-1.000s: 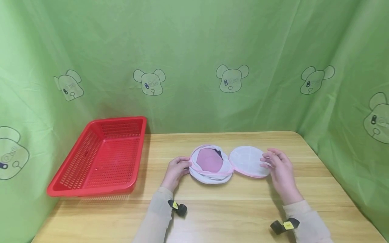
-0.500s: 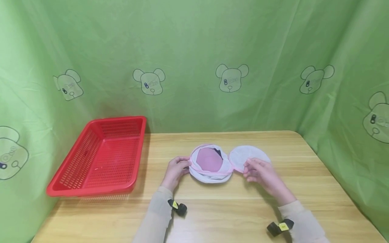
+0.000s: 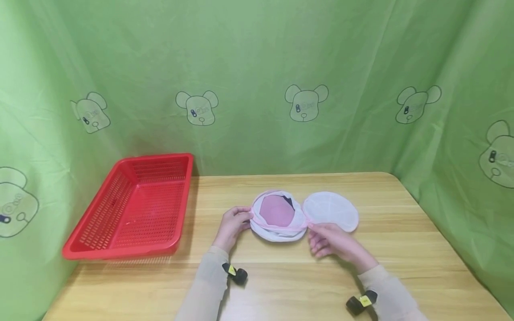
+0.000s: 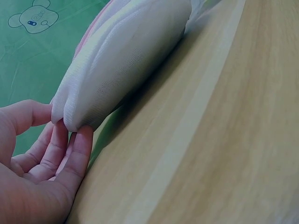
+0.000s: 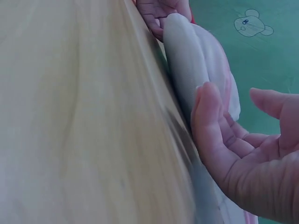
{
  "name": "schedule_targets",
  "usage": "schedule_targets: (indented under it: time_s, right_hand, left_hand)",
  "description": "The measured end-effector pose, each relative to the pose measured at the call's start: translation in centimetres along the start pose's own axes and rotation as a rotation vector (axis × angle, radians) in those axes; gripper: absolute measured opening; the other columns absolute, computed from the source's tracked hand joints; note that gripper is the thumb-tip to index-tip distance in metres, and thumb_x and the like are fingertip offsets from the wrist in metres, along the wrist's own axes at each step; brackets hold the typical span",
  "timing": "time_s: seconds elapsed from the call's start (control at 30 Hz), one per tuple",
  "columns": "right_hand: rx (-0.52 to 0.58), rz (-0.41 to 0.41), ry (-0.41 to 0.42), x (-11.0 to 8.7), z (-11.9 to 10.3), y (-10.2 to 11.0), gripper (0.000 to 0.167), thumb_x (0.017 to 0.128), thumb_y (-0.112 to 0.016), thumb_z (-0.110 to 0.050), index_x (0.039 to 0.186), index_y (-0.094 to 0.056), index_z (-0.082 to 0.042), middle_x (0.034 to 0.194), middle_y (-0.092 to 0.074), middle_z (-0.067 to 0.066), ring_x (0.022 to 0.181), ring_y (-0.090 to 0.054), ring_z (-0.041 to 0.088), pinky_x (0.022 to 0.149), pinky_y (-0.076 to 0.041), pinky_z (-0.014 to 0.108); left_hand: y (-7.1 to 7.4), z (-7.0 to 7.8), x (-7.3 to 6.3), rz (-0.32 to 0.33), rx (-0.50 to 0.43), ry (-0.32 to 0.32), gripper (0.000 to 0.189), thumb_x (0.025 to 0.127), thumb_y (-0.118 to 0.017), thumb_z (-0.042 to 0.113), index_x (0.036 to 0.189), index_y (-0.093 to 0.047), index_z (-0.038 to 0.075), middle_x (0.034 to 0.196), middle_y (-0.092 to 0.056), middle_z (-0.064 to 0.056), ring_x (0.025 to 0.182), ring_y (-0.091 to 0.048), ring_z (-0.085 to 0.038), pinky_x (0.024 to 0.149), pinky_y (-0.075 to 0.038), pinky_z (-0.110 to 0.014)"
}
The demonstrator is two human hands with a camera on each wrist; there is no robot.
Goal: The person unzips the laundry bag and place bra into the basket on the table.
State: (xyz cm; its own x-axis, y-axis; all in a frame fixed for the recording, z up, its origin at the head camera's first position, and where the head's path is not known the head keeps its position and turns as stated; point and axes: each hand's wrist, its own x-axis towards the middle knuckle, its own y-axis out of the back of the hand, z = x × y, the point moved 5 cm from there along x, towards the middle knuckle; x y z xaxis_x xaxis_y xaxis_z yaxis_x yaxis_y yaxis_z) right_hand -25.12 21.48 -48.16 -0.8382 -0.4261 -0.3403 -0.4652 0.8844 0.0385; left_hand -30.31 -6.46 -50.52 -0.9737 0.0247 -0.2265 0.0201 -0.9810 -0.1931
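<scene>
A round white mesh laundry bag with pink zip trim lies unzipped on the table, a pink cloth-like item with a dark patch visible inside. Its round white lid is folded out flat to the right. My left hand pinches the bag's left edge; in the left wrist view thumb and fingertips meet the white fabric. My right hand is at the joint between bag and lid. In the right wrist view its fingers are beside the bag's end and the thumb stands apart from it.
A red perforated plastic basket stands at the left of the wooden table. Green curtain with printed bear heads hangs behind and on both sides. A small black camera is strapped to each wrist.
My right hand has moved left and toward me, from the lid's right edge across to the joint beside the bag. The left hand has kept its hold, and the bag has stayed in place.
</scene>
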Motion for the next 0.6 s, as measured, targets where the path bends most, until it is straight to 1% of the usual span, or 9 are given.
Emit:
schedule_targets:
  time_s: [0.13,0.3,0.6]
  right_hand:
    - [-0.022,0.01,-0.025,0.3,0.3,-0.3,0.05,0.101,-0.047,-0.041,0.103,-0.057,0.007,0.076,-0.067,0.004,0.065,-0.067,0.016,0.066,-0.062,0.037]
    - [-0.03,0.027,-0.044,1.0,0.4,-0.7,0.051,0.1,-0.048,-0.043,0.099,-0.058,0.007,0.072,-0.067,0.004,0.061,-0.068,0.016,0.064,-0.062,0.036]
    - [-0.032,0.038,-0.041,1.5,0.5,-1.2,0.048,0.102,-0.047,-0.037,0.098,-0.057,0.009,0.07,-0.068,0.006,0.06,-0.068,0.016,0.062,-0.062,0.036]
  left_hand:
    - [-0.1,-0.1,0.1,0.001,0.004,-0.004,0.033,0.083,-0.067,0.002,0.115,-0.06,-0.007,0.101,-0.067,-0.012,0.083,-0.065,-0.015,0.082,-0.06,-0.03]
    - [0.0,-0.4,0.3,0.006,0.006,-0.001,0.034,0.083,-0.067,0.002,0.115,-0.06,-0.007,0.101,-0.067,-0.011,0.082,-0.065,-0.015,0.081,-0.06,-0.029]
    - [0.0,-0.2,0.1,0.006,0.005,-0.004,0.034,0.083,-0.067,0.001,0.115,-0.06,-0.007,0.1,-0.067,-0.011,0.081,-0.065,-0.014,0.079,-0.06,-0.029]
